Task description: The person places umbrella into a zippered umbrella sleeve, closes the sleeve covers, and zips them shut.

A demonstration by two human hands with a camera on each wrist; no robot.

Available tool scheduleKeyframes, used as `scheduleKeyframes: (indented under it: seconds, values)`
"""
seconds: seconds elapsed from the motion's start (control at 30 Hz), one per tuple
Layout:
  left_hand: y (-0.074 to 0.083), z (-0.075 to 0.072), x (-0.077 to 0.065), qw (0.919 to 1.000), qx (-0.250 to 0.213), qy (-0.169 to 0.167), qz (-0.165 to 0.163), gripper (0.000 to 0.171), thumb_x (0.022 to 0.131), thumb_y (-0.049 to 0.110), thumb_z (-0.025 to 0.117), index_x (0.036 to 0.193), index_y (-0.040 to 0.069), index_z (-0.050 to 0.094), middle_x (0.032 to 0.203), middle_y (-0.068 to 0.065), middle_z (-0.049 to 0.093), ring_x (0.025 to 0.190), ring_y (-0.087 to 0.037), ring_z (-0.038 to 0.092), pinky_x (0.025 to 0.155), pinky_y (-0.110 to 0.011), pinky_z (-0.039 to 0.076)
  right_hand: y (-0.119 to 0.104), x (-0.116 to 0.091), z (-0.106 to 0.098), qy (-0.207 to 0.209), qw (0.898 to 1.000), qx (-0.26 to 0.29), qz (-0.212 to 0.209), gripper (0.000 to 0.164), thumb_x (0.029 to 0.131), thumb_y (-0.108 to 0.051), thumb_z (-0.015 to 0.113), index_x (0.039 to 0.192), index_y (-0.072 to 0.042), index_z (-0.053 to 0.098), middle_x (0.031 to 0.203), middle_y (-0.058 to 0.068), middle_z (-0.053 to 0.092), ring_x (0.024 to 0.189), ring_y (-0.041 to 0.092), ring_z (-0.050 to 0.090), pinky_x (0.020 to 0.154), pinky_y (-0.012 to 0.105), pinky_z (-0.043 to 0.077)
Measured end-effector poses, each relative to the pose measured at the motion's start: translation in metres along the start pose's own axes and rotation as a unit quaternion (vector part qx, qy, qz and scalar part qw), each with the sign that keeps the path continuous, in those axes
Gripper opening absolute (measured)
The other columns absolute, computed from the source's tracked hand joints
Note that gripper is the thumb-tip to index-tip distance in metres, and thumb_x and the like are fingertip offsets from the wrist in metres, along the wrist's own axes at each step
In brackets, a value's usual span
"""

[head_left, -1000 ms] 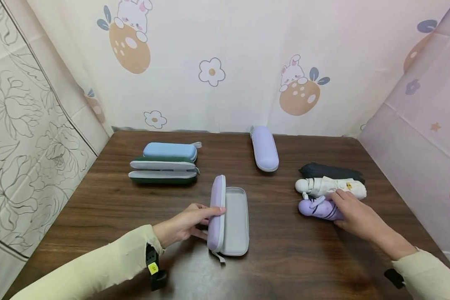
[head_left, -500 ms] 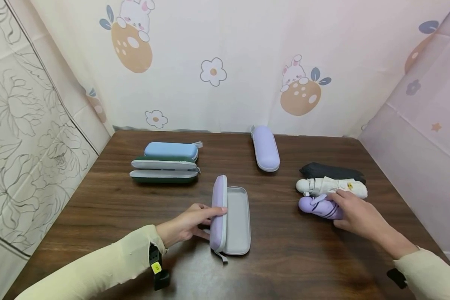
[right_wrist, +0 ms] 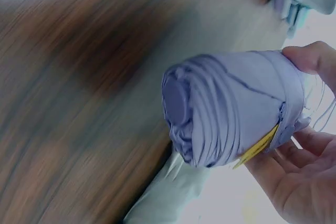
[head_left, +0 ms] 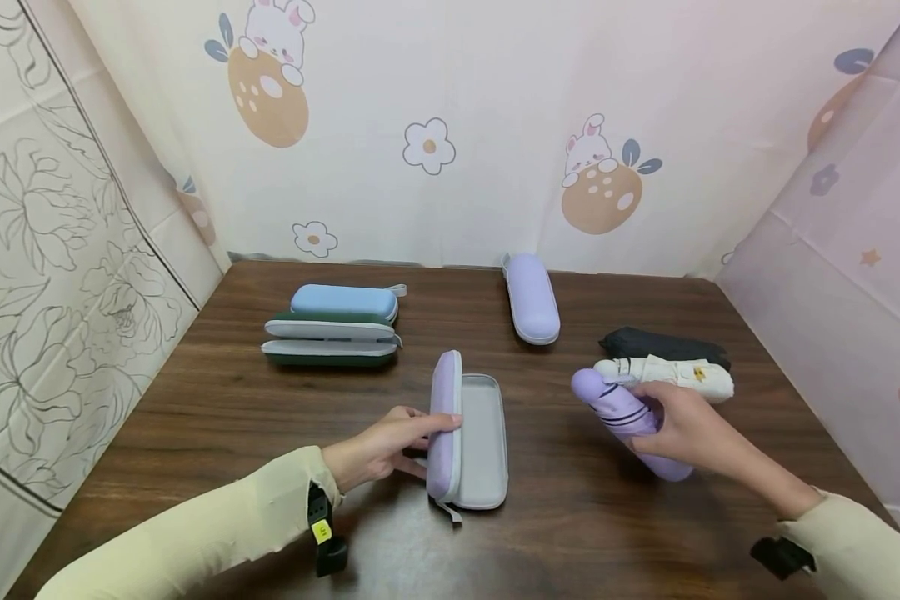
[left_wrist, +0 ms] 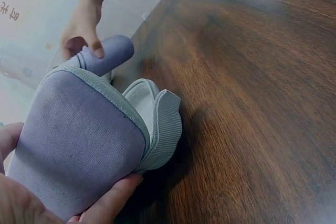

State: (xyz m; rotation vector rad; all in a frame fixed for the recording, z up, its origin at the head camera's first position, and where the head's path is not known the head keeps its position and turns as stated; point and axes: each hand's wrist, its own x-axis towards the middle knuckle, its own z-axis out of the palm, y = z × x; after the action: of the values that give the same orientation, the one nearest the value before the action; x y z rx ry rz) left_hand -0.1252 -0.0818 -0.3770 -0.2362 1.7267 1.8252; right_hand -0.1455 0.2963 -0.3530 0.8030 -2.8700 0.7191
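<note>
My left hand [head_left: 390, 442] pinches the raised lid of a lilac zip case [head_left: 444, 429], thumb over its rim and fingers behind. The case stands open, its grey lower half [head_left: 483, 442] flat on the table. In the left wrist view the fabric lid [left_wrist: 79, 140] fills the lower left, a grey pull strap [left_wrist: 167, 124] beside it. On the right, my right hand [head_left: 690, 425] grips a folded purple umbrella [head_left: 618, 410] round its middle, its knob handle pointing up and left. The right wrist view shows the umbrella's pleated end [right_wrist: 210, 114] toward the camera.
A white folded umbrella [head_left: 708, 379] and a black one [head_left: 660, 343] lie behind the right hand. At back left, a blue case [head_left: 341, 298] sits behind a partly opened green case [head_left: 330, 360]. A closed lilac case [head_left: 532, 300] lies near the curtain [head_left: 495, 192].
My right hand has picked the purple umbrella up from beside the white one and tilted it, bringing its handle up and left. The left hand keeps its hold on the lid.
</note>
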Motion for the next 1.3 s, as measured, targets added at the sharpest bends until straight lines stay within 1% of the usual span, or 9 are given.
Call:
scheduleKeyframes:
  seconds: [0.2,0.37,0.5,0.6,0.8,0.97,1.1,1.2,1.3]
  values:
    - [0.001,0.003,0.003,1.0000,0.001,0.002,-0.002,0.049,0.081,0.030,0.072,0.111,-0.007,0.058,0.102,-0.014,0.063,0.093,-0.026,0.058,0.072,-0.050,0.055,-0.023,0.014,0.005,-0.047,0.994,0.091,0.045,0.044,0.065,-0.013,0.083,0.102,0.002,0.064,0.091,0.002,0.064,0.080,0.010,0.057,0.065,0.026,0.050]
    - [0.003,0.006,0.005,1.0000,0.002,0.003,-0.002,0.047,0.081,0.030,0.072,0.108,-0.006,0.059,0.100,-0.013,0.064,0.091,-0.025,0.058,0.071,-0.049,0.055,-0.041,0.028,0.014,-0.091,0.972,0.201,0.087,0.041,0.072,-0.016,0.080,0.106,0.000,0.064,0.095,0.004,0.064,0.085,0.017,0.058,0.069,0.028,0.051]
    - [0.004,0.008,0.005,1.0000,0.002,0.009,-0.003,0.045,0.081,0.030,0.072,0.106,-0.005,0.059,0.099,-0.013,0.064,0.090,-0.025,0.058,0.071,-0.049,0.055,-0.056,0.038,0.026,-0.112,0.940,0.297,0.128,0.039,0.075,-0.013,0.076,0.107,0.004,0.063,0.094,0.009,0.064,0.086,0.021,0.058,0.073,0.030,0.051]
    - [0.004,0.010,0.005,0.9999,-0.003,0.015,-0.005,0.045,0.081,0.029,0.072,0.107,-0.005,0.057,0.100,-0.014,0.063,0.090,-0.025,0.058,0.071,-0.050,0.055,-0.068,0.044,0.035,-0.129,0.904,0.369,0.174,0.042,0.076,-0.009,0.072,0.112,0.010,0.058,0.094,0.012,0.064,0.086,0.020,0.059,0.074,0.033,0.052]
    - [0.004,0.014,0.004,0.9998,-0.008,0.019,-0.002,0.047,0.082,0.029,0.072,0.108,-0.005,0.055,0.101,-0.014,0.062,0.091,-0.025,0.059,0.071,-0.050,0.055,-0.089,0.056,0.050,-0.144,0.849,0.437,0.261,0.061,0.078,-0.011,0.068,0.129,0.015,0.044,0.108,0.015,0.060,0.092,0.019,0.058,0.080,0.040,0.051]
    - [0.002,0.014,0.004,0.9997,-0.015,0.018,-0.005,0.052,0.082,0.030,0.072,0.113,-0.006,0.051,0.104,-0.016,0.060,0.094,-0.027,0.058,0.072,-0.051,0.055,-0.096,0.064,0.061,-0.163,0.803,0.513,0.258,0.061,0.080,-0.009,0.063,0.129,0.019,0.040,0.103,0.014,0.061,0.092,0.020,0.060,0.082,0.041,0.052]
    - [0.002,0.014,0.005,0.9996,-0.021,0.016,-0.006,0.055,0.082,0.030,0.072,0.115,-0.007,0.048,0.106,-0.017,0.059,0.096,-0.028,0.058,0.073,-0.050,0.054,-0.099,0.068,0.068,-0.178,0.765,0.567,0.248,0.035,0.083,-0.008,0.059,0.111,0.012,0.053,0.093,0.008,0.063,0.086,0.017,0.062,0.080,0.040,0.053]
    - [0.001,0.014,0.005,0.9995,-0.025,0.017,-0.008,0.056,0.082,0.030,0.072,0.116,-0.007,0.048,0.107,-0.017,0.058,0.098,-0.029,0.057,0.073,-0.051,0.054,-0.099,0.069,0.073,-0.178,0.748,0.589,0.250,0.013,0.084,-0.006,0.057,0.094,0.001,0.058,0.088,0.006,0.064,0.084,0.016,0.062,0.078,0.039,0.053]
    - [0.000,0.014,0.006,0.9994,-0.028,0.017,-0.008,0.057,0.083,0.030,0.071,0.118,-0.007,0.046,0.108,-0.017,0.057,0.098,-0.029,0.056,0.074,-0.051,0.054,-0.100,0.071,0.078,-0.169,0.744,0.594,0.257,0.007,0.084,-0.005,0.056,0.090,-0.002,0.057,0.087,0.005,0.064,0.084,0.016,0.062,0.079,0.038,0.052]
